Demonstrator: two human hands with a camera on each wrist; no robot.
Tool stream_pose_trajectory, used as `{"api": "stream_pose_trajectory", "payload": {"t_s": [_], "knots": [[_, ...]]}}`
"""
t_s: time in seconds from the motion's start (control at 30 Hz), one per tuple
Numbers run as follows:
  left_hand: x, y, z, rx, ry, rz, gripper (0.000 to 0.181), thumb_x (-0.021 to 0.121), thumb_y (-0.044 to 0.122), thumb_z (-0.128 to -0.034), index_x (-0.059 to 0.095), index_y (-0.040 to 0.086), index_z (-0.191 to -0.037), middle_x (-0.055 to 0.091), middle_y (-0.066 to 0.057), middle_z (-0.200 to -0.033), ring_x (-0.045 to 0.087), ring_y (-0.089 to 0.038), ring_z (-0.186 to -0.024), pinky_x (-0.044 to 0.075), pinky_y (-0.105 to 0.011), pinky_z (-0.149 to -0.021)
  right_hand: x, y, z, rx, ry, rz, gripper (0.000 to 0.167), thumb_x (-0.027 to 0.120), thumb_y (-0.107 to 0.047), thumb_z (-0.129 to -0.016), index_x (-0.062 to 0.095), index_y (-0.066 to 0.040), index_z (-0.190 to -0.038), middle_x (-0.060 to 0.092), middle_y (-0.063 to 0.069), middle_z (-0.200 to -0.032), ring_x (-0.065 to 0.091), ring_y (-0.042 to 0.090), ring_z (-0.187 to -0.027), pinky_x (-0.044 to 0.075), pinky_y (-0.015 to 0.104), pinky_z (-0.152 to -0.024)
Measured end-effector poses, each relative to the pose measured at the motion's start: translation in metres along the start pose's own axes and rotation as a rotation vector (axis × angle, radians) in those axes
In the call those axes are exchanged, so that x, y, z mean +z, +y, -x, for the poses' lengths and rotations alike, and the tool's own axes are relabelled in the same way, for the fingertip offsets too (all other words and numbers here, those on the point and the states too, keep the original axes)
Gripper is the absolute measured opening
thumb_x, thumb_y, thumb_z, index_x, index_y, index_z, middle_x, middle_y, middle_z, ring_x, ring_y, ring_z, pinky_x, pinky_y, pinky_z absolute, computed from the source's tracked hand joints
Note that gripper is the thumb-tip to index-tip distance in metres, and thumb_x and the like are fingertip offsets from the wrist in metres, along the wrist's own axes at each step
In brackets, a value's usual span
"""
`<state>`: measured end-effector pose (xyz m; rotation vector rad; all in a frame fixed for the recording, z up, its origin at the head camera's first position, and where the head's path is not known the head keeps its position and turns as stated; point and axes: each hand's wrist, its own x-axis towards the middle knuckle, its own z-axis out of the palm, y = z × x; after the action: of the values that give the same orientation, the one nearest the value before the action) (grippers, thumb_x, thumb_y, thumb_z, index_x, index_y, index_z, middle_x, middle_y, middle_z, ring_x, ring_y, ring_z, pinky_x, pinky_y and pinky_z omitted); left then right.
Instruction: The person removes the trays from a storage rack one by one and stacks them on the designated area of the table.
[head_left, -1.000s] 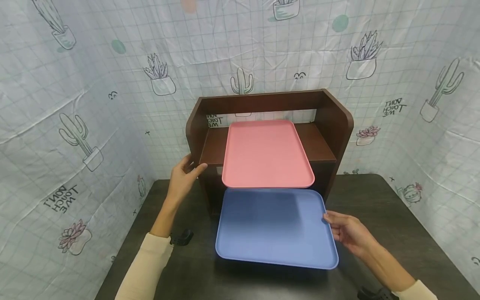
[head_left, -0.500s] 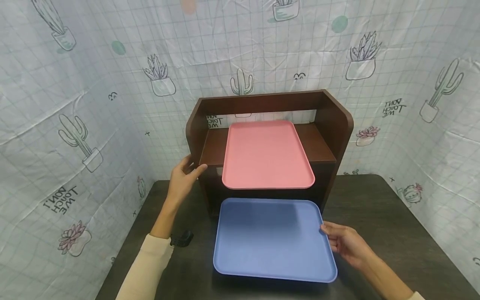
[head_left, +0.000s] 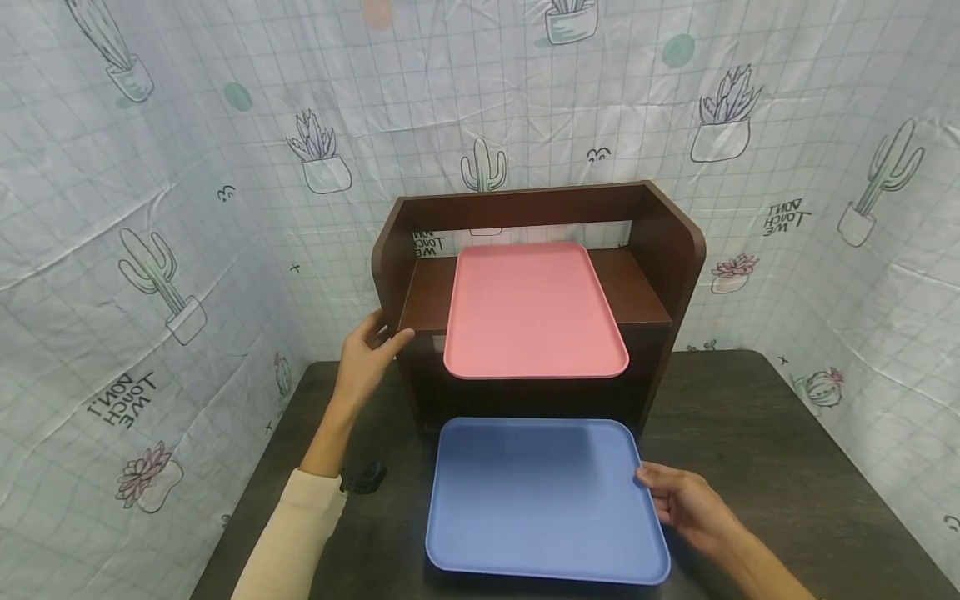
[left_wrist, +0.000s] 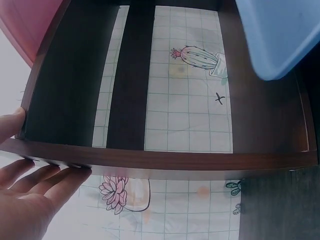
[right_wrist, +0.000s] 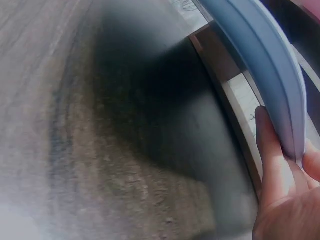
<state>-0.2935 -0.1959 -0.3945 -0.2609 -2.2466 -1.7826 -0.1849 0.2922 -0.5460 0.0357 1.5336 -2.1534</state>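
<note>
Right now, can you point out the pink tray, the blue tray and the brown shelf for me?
Pink tray (head_left: 536, 312): head view, middle of its flat surface.
Blue tray (head_left: 546, 500): head view, middle of its flat surface.
Brown shelf (head_left: 525, 208): head view, its upper back rail.

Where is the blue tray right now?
In the head view, the blue tray is at bottom centre, in front of the brown shelf, its right edge held by the right hand.

A dark table (head_left: 727, 408), seemingly wood-grained, bears a brown shelf unit (head_left: 667, 242) at its far middle. A pink tray (head_left: 536, 312) lies on the unit's upper board (head_left: 628, 287), overhanging it on the near side.
</note>
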Motion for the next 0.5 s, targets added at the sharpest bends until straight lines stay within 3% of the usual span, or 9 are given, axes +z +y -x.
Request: {"api": "stream_pose_trajectory", "payload": {"t_s": [0.33, 0.5], "knots": [[0.000, 0.002, 0.001, -0.002, -0.006, 0.016, 0.067, 0.080, 0.031, -0.0979, 0.053, 0.009, -0.155, 0.053, -0.013, -0.162, 0.051, -0.038, -0.150, 0.048, -0.055, -0.119, -0.002, 0.011, 0.000, 0.020, 0.006, 0.007, 0.023, 0.050, -0.009, -0.112, 0.071, -0.017, -0.117, 0.082, -0.003, -0.101, 0.078, 0.009, -0.094, 0.065, 0.029, -0.085], [0.000, 0.001, 0.000, -0.008, -0.009, 0.014, 0.067, 0.080, 0.032, -0.0979, 0.053, 0.009, -0.155, 0.052, -0.013, -0.162, 0.051, -0.038, -0.150, 0.047, -0.055, -0.119, -0.001, 0.013, 0.000, 0.040, 0.050, 0.042, 0.023, 0.055, -0.011, -0.110, 0.066, -0.009, -0.130, 0.081, -0.003, -0.102, 0.077, 0.009, -0.095, 0.065, 0.029, -0.085]]}}
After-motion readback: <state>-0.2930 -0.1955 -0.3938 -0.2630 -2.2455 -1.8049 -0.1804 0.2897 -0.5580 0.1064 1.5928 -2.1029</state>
